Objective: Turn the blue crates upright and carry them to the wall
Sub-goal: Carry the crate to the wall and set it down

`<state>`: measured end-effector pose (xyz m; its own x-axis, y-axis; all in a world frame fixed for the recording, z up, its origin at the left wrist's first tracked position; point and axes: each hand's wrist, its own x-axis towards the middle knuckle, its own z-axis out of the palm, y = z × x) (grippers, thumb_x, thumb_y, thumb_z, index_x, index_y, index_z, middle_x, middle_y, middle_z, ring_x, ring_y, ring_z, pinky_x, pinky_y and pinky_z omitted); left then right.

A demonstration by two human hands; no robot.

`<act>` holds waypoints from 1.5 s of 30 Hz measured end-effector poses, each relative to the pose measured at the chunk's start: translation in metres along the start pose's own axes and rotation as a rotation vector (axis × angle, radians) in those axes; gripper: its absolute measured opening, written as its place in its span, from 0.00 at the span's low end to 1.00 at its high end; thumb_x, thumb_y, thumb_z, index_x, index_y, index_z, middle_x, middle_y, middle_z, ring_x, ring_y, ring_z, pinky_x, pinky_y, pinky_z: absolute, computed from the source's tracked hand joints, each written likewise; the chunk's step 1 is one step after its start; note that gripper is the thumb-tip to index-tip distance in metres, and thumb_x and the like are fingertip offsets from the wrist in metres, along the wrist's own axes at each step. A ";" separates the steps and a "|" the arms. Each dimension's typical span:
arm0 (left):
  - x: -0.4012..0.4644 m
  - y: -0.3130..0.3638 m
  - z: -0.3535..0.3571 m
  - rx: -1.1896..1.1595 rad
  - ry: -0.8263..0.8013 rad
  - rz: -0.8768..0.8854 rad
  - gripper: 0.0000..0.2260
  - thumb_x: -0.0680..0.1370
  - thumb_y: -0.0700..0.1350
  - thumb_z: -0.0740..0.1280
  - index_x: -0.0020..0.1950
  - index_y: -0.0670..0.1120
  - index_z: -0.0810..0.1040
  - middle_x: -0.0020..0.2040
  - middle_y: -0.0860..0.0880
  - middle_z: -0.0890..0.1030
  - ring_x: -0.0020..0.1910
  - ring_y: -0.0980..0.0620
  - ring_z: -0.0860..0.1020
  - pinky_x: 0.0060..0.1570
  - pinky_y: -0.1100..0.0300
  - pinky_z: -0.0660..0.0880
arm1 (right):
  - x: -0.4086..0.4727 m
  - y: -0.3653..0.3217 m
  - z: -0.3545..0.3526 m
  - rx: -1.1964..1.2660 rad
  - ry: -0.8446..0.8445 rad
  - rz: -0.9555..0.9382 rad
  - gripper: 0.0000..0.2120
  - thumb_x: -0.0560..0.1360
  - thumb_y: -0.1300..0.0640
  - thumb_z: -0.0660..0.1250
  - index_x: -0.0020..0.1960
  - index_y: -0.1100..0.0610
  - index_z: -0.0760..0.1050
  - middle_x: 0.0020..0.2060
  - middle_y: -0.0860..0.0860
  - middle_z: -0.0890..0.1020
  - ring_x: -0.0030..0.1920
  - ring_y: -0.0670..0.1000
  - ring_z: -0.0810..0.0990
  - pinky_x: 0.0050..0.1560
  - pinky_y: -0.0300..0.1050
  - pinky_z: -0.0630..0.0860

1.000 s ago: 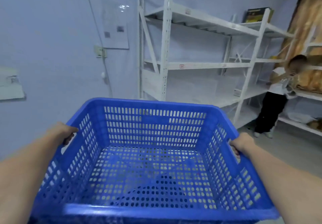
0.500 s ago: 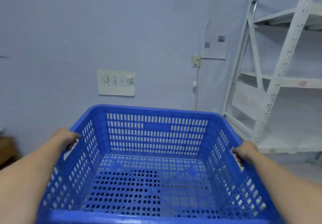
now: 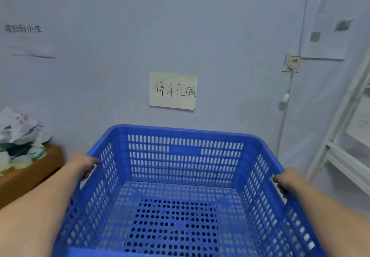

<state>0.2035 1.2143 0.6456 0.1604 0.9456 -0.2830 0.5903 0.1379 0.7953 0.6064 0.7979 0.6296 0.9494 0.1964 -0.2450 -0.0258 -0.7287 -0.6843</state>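
An upright, empty blue perforated crate (image 3: pixel 184 156) fills the lower middle of the head view, held off the ground in front of me. My left hand (image 3: pixel 83 163) grips its left rim, fingers curled under the edge. My right hand (image 3: pixel 288 179) grips the right rim the same way. Straight ahead of the crate stands the pale wall (image 3: pixel 160 26), which bears a yellowish paper note (image 3: pixel 173 90) with handwriting. A second crate is not in sight.
A brown wooden table (image 3: pixel 30 174) at the left carries a crumpled plastic bag (image 3: pixel 20 126) and small containers. White metal shelving (image 3: pixel 344 136) stands at the right. A wall switch (image 3: pixel 292 62) with a hanging cord is right of the note.
The view has swung left: the shelving and the person beside it slid out to the right, while the note moved to centre and grew larger. Both hands keep their grip on the crate.
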 end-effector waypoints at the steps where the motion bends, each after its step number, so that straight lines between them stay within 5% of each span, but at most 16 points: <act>1: 0.009 0.004 0.008 0.006 0.007 -0.009 0.15 0.77 0.35 0.65 0.32 0.37 0.68 0.22 0.45 0.66 0.20 0.51 0.61 0.26 0.63 0.59 | 0.016 -0.005 0.007 -0.009 -0.009 -0.006 0.05 0.74 0.68 0.64 0.45 0.72 0.72 0.20 0.58 0.72 0.19 0.53 0.68 0.23 0.42 0.68; 6: 0.052 0.023 0.048 0.013 0.043 -0.039 0.17 0.78 0.35 0.65 0.30 0.38 0.67 0.22 0.45 0.66 0.20 0.51 0.61 0.26 0.61 0.59 | 0.089 -0.036 0.037 -0.001 -0.016 -0.024 0.10 0.75 0.66 0.66 0.37 0.70 0.70 0.21 0.59 0.73 0.21 0.54 0.69 0.24 0.44 0.69; 18: 0.168 0.020 0.123 -0.004 0.048 -0.176 0.18 0.78 0.38 0.65 0.30 0.39 0.66 0.26 0.45 0.66 0.24 0.49 0.62 0.28 0.60 0.61 | 0.205 -0.073 0.110 -0.068 -0.081 0.009 0.12 0.76 0.64 0.65 0.48 0.75 0.72 0.25 0.61 0.74 0.25 0.56 0.71 0.29 0.48 0.71; 29: 0.294 -0.022 0.194 0.084 -0.143 -0.216 0.17 0.79 0.42 0.65 0.32 0.41 0.65 0.28 0.44 0.65 0.23 0.49 0.61 0.26 0.61 0.59 | 0.234 -0.037 0.189 -0.189 -0.043 0.204 0.08 0.72 0.64 0.67 0.45 0.71 0.73 0.25 0.62 0.77 0.25 0.57 0.74 0.28 0.47 0.72; 32: 0.316 -0.033 0.213 0.097 -0.173 -0.207 0.17 0.78 0.43 0.66 0.32 0.42 0.66 0.28 0.43 0.66 0.21 0.49 0.63 0.22 0.63 0.62 | 0.237 -0.021 0.205 -0.219 -0.064 0.244 0.11 0.73 0.62 0.67 0.47 0.71 0.75 0.30 0.65 0.81 0.29 0.60 0.77 0.24 0.54 0.71; 36: 0.332 -0.058 0.239 0.132 -0.193 -0.223 0.18 0.78 0.45 0.66 0.30 0.42 0.66 0.27 0.42 0.67 0.24 0.48 0.65 0.27 0.59 0.64 | 0.237 0.003 0.233 -0.243 -0.068 0.316 0.12 0.76 0.58 0.64 0.47 0.68 0.76 0.17 0.52 0.77 0.25 0.53 0.75 0.24 0.40 0.72; 40: 0.338 -0.091 0.263 0.135 -0.216 -0.286 0.17 0.79 0.44 0.65 0.31 0.43 0.66 0.28 0.42 0.66 0.11 0.55 0.66 0.14 0.69 0.62 | 0.245 0.030 0.261 -0.166 -0.076 0.408 0.16 0.77 0.55 0.63 0.51 0.70 0.76 0.26 0.56 0.77 0.29 0.55 0.76 0.40 0.49 0.77; 45: 0.340 -0.129 0.294 0.147 -0.270 -0.399 0.15 0.81 0.45 0.61 0.36 0.43 0.67 0.32 0.43 0.66 0.18 0.54 0.70 0.12 0.69 0.63 | 0.262 0.059 0.293 -0.101 -0.120 0.521 0.18 0.78 0.54 0.63 0.58 0.68 0.73 0.30 0.57 0.75 0.29 0.55 0.73 0.30 0.46 0.70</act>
<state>0.4142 1.4310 0.2889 0.0868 0.7153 -0.6934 0.7493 0.4118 0.5186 0.7621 0.9983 0.3241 0.7766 -0.1381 -0.6147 -0.4472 -0.8081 -0.3834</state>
